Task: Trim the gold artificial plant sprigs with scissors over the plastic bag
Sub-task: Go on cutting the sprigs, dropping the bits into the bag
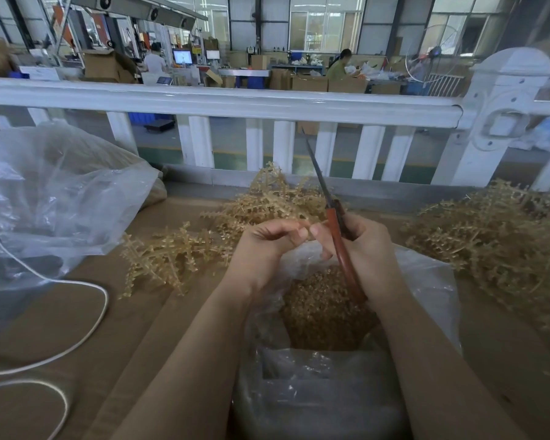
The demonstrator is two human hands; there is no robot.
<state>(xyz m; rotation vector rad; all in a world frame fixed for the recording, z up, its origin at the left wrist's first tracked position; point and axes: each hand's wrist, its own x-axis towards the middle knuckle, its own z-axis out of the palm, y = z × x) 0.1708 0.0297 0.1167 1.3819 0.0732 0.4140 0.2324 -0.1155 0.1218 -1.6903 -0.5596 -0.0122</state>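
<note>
Pinching a thin sprig (302,224) by its bare stem, the left hand (267,246) holds it above the bag (426,281); the right hand (367,249) grips closed scissors (334,217). Sprigs look light, springy, probably brittle; the stem seems the safest hold.

Both forearms are bare, no sleeves, gloves or jewellery visible

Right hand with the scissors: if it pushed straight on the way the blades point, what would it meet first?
Probably the gold sprigs heaped just beyond the right hand. The scissors point up and away, toward the white railing behind. Depth is hard to judge, so the tips might pass over the heap and reach the railing.
</note>
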